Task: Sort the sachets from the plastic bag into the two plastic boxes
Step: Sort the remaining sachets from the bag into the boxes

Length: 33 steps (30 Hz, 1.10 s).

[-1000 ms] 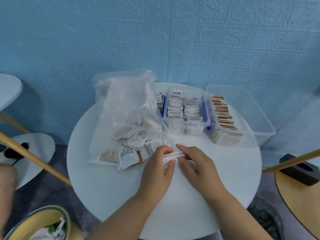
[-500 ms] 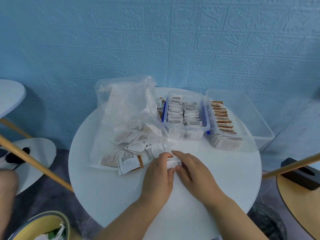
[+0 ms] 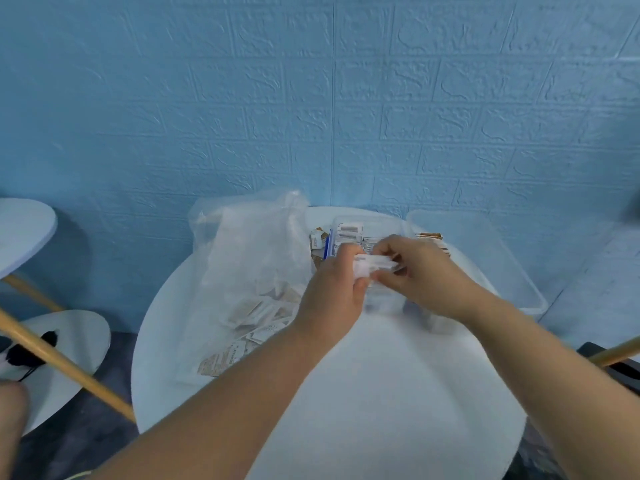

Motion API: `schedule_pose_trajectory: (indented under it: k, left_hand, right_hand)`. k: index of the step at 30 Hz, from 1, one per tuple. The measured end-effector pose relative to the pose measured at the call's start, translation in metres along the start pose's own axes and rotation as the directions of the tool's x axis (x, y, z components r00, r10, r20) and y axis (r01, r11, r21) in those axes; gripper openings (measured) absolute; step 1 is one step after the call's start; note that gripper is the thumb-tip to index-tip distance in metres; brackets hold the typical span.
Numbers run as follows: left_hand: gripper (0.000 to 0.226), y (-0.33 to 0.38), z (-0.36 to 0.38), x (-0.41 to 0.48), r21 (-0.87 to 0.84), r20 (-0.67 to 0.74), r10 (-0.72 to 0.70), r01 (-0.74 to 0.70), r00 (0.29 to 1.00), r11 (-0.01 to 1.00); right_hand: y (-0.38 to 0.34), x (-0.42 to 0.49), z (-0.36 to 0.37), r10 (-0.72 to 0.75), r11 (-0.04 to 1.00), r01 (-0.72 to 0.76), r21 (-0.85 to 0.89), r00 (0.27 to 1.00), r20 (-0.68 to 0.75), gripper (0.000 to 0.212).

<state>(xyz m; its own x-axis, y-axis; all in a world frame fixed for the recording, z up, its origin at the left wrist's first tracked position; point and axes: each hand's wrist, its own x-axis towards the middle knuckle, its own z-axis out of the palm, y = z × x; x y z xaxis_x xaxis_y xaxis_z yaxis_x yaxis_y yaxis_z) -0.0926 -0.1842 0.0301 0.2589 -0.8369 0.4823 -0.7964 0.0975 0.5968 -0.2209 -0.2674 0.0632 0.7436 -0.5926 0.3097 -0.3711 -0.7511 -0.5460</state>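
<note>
A small stack of white sachets (image 3: 372, 264) is held in the air between both hands, over the blue-clipped clear box (image 3: 349, 224) that holds rows of white sachets. My left hand (image 3: 334, 292) grips the stack's left end and my right hand (image 3: 420, 271) pinches its right end. The second clear box (image 3: 498, 261), with brown-edged sachets at its left side, stands to the right, partly hidden by my right hand. The clear plastic bag (image 3: 249, 251) lies on the left with loose sachets (image 3: 256, 320) spilling from its mouth.
Everything sits on a round white table (image 3: 363, 393) against a blue brick-pattern wall. Other white tables with wooden legs (image 3: 65, 365) stand to the left. A dark object (image 3: 620, 362) lies at the right edge.
Both hands lifted the white sachet stack off the table and carried it away from me, up over the blue-clipped box. The camera view tilted upward.
</note>
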Motion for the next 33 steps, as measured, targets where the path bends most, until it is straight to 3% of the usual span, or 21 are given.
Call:
schedule_pose_trajectory:
  k: [5,12,17,21,33]
  left_hand:
    - [0.033,0.001,0.003,0.059,0.075,-0.01,-0.056,0.056,0.998,0.996]
    - [0.034,-0.024,0.028,0.093,0.02,-0.038,-0.212,0.213,0.977,0.977]
    - [0.048,-0.055,0.043,0.081,0.111,-0.034,-0.215,0.217,0.976,0.97]
    - [0.049,-0.068,0.049,0.07,0.017,0.019,-0.33,0.33,0.944,0.944]
    - [0.053,-0.067,0.052,0.068,-0.035,-0.011,-0.428,0.427,0.904,0.903]
  right_hand:
    - [0.014,0.054,-0.031,-0.026,0.989,0.033,-0.146,0.998,0.05,0.017]
    - [0.055,0.098,-0.025,0.024,0.987,-0.004,-0.161,0.992,0.125,0.015]
    - [0.094,0.121,-0.028,0.152,0.969,-0.134,-0.206,0.986,0.073,0.013]
    - [0.114,0.134,-0.021,0.223,0.937,-0.197,-0.289,0.973,0.06,0.02]
    - [0.122,0.147,0.01,0.155,0.896,-0.099,-0.433,0.983,0.095,0.018]
